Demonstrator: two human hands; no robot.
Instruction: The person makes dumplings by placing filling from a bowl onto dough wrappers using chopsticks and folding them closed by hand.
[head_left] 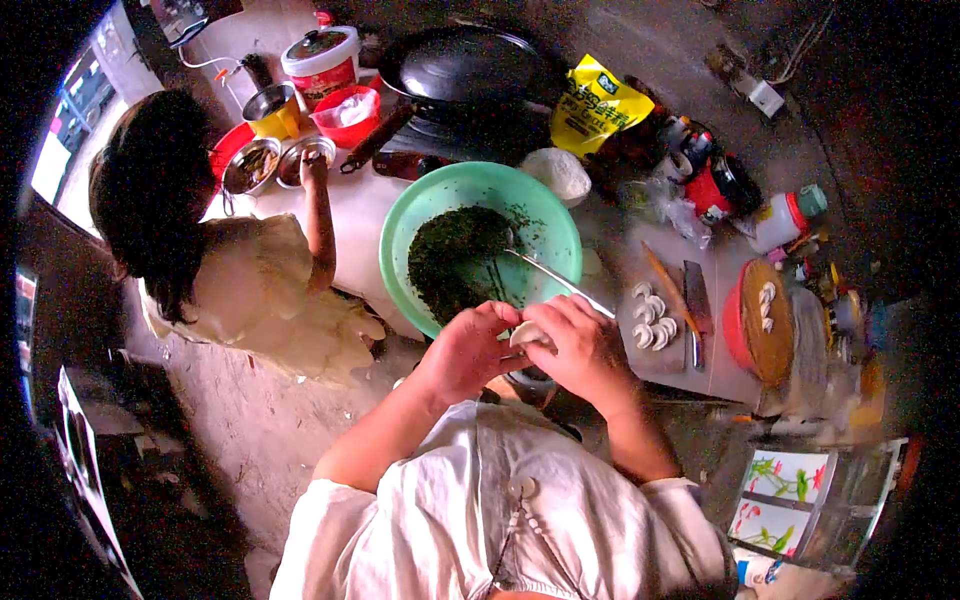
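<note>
The left hand (468,352) and right hand (580,345) are meeting just past the near rim of the mixing bowl, and their fingers are pinching a pale dumpling (530,336) between them. The dumpling is sitting mostly in the right hand's fingers, with the left fingertips closing in at its side; exactly which fingers are pressing on it is hard to tell.

Directly beyond the hands, the light green mixing bowl (394,245) is holding a dark green chopped filling (440,255), heaped mainly toward its left side. A metal spoon (555,270) is leaning in it, its handle reaching over the rim toward the right hand.

To the right, a cluster of crescent dumplings (655,322) is lying on the tabletop (630,255), beside a wooden rolling pin (668,283) and a dark-bladed knife (697,297). Farther right, a round wooden board (775,345) is resting over a red basin (737,325) and carrying a short row of dumplings.

Behind the mixing bowl, a white bowl (560,180), a yellow bag (595,108) and a large black pan (455,68) are standing. At left, another person (240,255) is reaching into a metal bowl (291,166).
</note>
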